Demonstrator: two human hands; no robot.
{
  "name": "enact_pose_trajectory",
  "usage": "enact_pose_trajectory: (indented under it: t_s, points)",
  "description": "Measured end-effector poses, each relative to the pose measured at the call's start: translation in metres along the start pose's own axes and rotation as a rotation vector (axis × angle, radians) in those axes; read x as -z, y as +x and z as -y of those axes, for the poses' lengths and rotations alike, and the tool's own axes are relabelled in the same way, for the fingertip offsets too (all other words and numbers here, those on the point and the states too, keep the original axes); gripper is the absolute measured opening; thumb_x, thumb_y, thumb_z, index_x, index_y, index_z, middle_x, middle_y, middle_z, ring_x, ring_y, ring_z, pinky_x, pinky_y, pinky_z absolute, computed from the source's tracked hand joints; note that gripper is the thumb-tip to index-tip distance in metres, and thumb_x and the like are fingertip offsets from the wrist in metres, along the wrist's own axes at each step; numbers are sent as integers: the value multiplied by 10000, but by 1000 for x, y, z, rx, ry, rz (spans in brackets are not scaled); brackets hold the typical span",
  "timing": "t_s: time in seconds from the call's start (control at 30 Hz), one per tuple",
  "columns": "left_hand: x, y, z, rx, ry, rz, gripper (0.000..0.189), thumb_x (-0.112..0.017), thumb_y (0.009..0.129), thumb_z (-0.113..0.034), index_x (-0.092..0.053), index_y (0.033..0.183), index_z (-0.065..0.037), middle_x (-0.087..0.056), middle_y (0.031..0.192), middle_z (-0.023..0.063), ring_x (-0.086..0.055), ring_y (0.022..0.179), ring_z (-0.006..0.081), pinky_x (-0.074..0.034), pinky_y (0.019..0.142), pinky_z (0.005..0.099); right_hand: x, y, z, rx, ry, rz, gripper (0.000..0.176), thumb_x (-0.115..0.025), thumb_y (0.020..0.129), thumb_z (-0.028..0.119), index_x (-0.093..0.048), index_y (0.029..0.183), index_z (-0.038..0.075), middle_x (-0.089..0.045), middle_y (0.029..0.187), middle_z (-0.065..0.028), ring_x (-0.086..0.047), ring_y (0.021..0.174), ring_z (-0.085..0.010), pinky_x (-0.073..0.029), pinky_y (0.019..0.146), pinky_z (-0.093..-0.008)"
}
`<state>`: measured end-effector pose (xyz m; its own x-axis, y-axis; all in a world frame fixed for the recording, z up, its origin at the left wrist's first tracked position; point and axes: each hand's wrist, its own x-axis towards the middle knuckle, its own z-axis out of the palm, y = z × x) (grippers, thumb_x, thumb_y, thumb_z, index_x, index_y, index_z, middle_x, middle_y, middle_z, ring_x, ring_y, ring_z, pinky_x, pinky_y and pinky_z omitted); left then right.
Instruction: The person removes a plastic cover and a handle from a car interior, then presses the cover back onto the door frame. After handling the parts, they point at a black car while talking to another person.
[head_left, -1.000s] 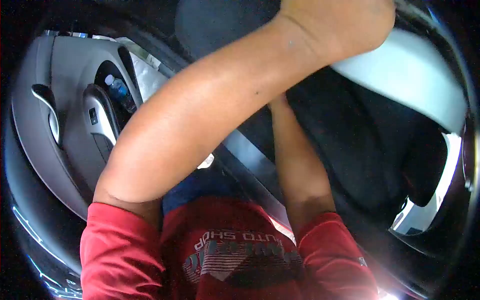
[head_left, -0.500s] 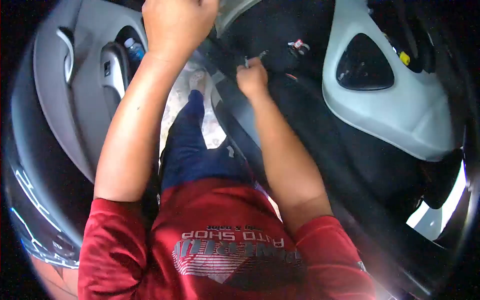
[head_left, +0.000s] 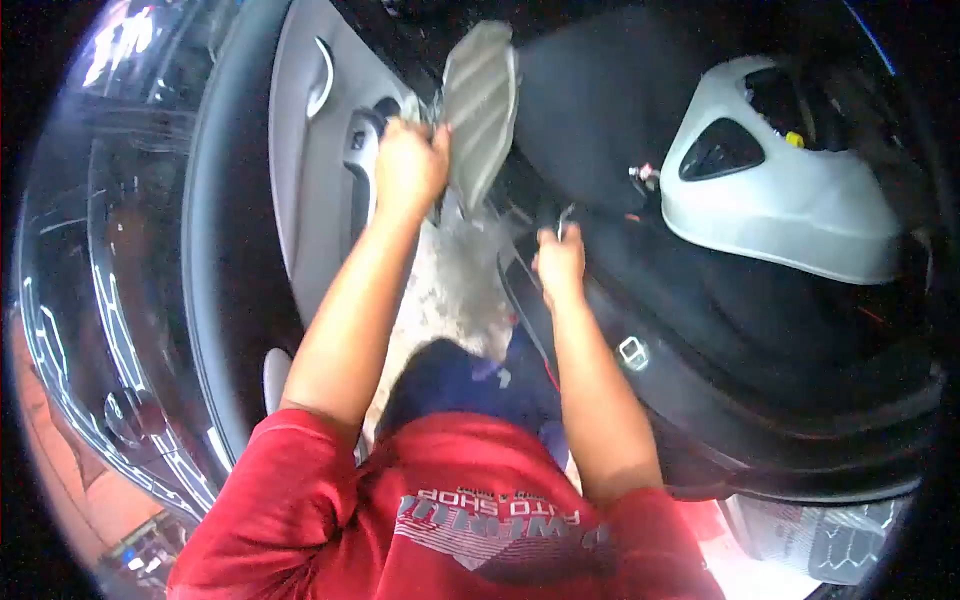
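Note:
My left hand is closed around the near end of a long, grey, ribbed trim panel, held up between the open car door and the dark interior. Fingers on its far side are hidden. My right hand, over the dark edge of the car's interior, is closed on a thin metal tool. Its tip sticks out beyond the fingers; blur hides its exact kind. To the right of that hand lies a light grey plastic trim piece with a dark triangular inset.
On the left stands the open car door with its pull handle. Small red-and-white parts lie on the dark surface. A yellow piece shows by the grey trim. A box stands at bottom right.
The view has swung, showing more of the door's outside. My left hand has come lower in view, bringing the ribbed panel into sight. My right hand still grips the thin tool.

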<state>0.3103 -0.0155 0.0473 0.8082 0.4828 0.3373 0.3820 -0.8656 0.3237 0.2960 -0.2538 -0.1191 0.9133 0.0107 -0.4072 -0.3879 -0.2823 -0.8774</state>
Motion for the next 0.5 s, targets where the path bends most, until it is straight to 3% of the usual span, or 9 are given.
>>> enact_pose_trajectory:
  t_s: [0.07, 0.1, 0.17, 0.23, 0.3, 0.37, 0.43, 0.5]
  points:
    - [-17, -24, 8, 114, 17, 70, 421, -741, 979, -358, -767, 960, 61, -745, 1032, 292, -746, 980, 471, -603, 900, 535, 17, -41, 20, -92, 203, 91, 316, -670, 998, 133, -594, 1283, 20, -598, 876, -51, -563, 617, -131, -486, 538, -318]
    - [-31, -31, 23, 185, 11, 87, 429, -729, 980, -356, -758, 990, 72, -750, 1037, 301, -757, 977, 480, -614, 894, 543, 26, -56, 20, -30, 249, 127, 313, -677, 999, 136, -595, 1276, 15, -614, 910, -54, -566, 636, -126, -497, 548, -314]
    - [-17, -53, 23, 153, 108, 205, 400, -706, 972, -347, -771, 1048, 41, -769, 1052, 282, -777, 1002, 473, -632, 918, 553, 45, -98, 48, -40, 321, 172, 329, -678, 1004, 110, -589, 1308, 22, -600, 930, -42, -587, 666, -129, -529, 572, -311]
    - [-13, -82, 31, 176, 143, 401, 469, -697, 976, -302, -697, 1235, 89, -737, 1231, 304, -760, 1095, 453, -625, 955, 519, 60, -131, 57, 4, 324, 170, 288, -638, 1015, 45, -574, 1295, 25, -598, 956, -50, -593, 662, -117, -549, 582, -305]
    - [2, -115, 25, 207, 176, 562, 334, -664, 984, -214, -769, 1175, 40, -737, 1284, 258, -769, 1118, 421, -630, 970, 512, 77, -164, 62, 32, 459, 176, 212, -639, 1023, 56, -572, 1224, 60, -588, 1008, -51, -595, 676, -125, -555, 600, -317]
    - [32, -164, 6, 181, 199, 553, 268, -636, 987, -155, -804, 1123, 4, -738, 1289, 243, -776, 1124, 391, -633, 963, 519, 92, -213, 83, 117, 574, 213, 203, -631, 1025, 38, -553, 1212, 41, -573, 1035, -52, -590, 699, -134, -564, 645, -312]
    - [29, -207, 3, 173, 150, 602, 343, -555, 1043, -195, -815, 1217, -55, -738, 1320, 234, -766, 1170, 419, -629, 980, 544, 99, -260, 109, 211, 644, 273, 185, -614, 1019, 25, -553, 1190, 57, -557, 1023, -46, -606, 763, -147, -581, 671, -324]
    - [26, -250, -13, 333, 41, 597, 358, -544, 1051, -203, -805, 1255, -69, -729, 1324, 236, -765, 1174, 420, -624, 979, 543, 111, -314, 149, 311, 716, 401, 185, -594, 1017, 23, -545, 1193, 48, -572, 1008, -61, -623, 825, -161, -596, 731, -350]
